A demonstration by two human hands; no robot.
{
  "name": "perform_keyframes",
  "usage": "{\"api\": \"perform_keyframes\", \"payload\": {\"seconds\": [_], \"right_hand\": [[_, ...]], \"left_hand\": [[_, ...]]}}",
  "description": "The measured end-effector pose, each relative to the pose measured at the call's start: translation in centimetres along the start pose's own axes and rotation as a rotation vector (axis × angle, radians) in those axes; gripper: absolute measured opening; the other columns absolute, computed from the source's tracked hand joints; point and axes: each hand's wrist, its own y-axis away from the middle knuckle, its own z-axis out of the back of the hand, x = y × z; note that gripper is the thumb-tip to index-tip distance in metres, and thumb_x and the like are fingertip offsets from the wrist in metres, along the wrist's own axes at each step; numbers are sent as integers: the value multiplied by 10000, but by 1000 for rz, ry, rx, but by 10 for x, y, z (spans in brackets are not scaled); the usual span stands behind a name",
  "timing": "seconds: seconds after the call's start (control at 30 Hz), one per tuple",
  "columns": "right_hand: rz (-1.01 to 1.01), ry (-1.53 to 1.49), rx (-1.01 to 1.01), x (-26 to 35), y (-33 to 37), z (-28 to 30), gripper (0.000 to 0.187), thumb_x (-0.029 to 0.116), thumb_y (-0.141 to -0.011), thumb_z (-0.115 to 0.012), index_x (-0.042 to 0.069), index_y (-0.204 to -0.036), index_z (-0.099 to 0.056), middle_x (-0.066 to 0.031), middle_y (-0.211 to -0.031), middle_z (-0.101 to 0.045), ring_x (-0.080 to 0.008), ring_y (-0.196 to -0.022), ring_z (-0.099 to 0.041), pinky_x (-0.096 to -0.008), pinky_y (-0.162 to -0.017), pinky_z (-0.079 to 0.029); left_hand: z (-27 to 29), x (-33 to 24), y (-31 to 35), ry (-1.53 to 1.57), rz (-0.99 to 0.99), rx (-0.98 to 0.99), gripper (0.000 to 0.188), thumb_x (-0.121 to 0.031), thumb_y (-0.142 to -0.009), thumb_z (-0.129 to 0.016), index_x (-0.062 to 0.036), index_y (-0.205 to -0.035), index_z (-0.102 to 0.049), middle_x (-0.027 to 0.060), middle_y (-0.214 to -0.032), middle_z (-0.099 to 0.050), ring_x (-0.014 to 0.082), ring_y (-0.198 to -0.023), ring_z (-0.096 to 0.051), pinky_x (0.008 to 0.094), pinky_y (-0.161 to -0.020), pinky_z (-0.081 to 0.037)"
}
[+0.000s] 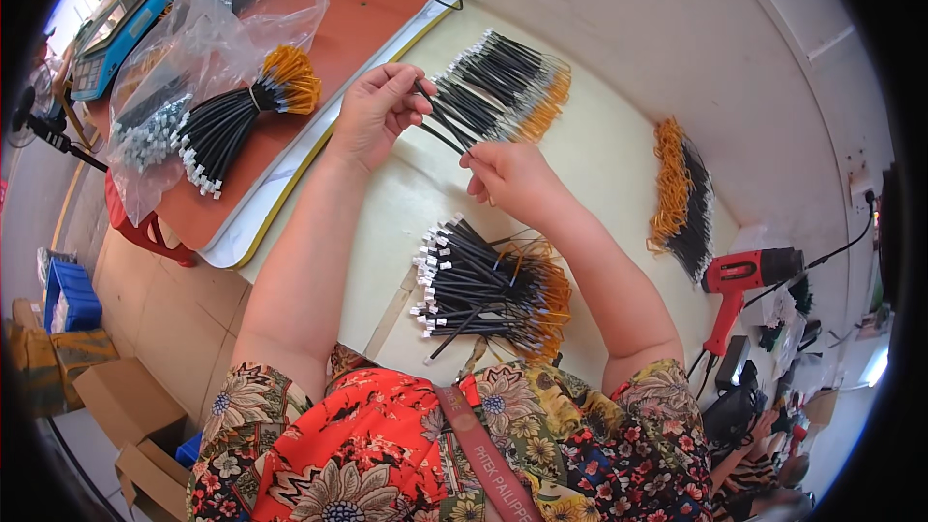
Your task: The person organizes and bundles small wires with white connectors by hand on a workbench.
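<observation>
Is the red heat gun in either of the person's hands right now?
No, the red heat gun lies on the table, apart from both hands.

Left hand (372, 111) pinches few black cables (447, 121) near upper ends; right hand (510, 179) grips same cables lower down, above cream tabletop (619, 164). Pile of black cables with white plugs and orange wires (488, 290) lies near body. Second pile (512, 77) beyond hands. Tied bundle (242, 116) beside clear plastic bag (193, 48) on brown board. Red heat gun (739, 280) at right.
</observation>
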Motion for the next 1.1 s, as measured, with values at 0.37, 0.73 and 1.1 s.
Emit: {"api": "perform_keyframes", "payload": {"seconds": [0.37, 0.73, 1.1], "right_hand": [[-125, -342, 74, 14, -9, 8, 231, 192, -867, -565, -29, -884, -631, -48, -747, -643, -98, -672, -611, -237, -635, -486], [-135, -120, -54, 10, -22, 13, 177, 205, -788, -662, 32, -813, -636, 20, -689, -599, -38, -628, -496, -212, -554, -394], [-111, -76, -73, 6, -22, 14, 220, 223, -749, -656, 14, -813, -643, -70, -711, -647, -130, -644, -590, -277, -613, -464]], "left_hand": [[1, 0, 1, 36, 57, 30, 130, -192, -891, -568, -67, -927, -554, 92, -862, -647, 125, -689, -640, 204, -555, -498], [1, -2, 1, 21, 68, -10, 157, -223, -882, -580, -84, -925, -521, 112, -903, -642, 129, -714, -638, 202, -551, -496], [2, -2, 0, 34, 85, -13, 172, -233, -873, -592, -81, -924, -529, 121, -917, -642, 132, -714, -639, 203, -558, -510]]}}
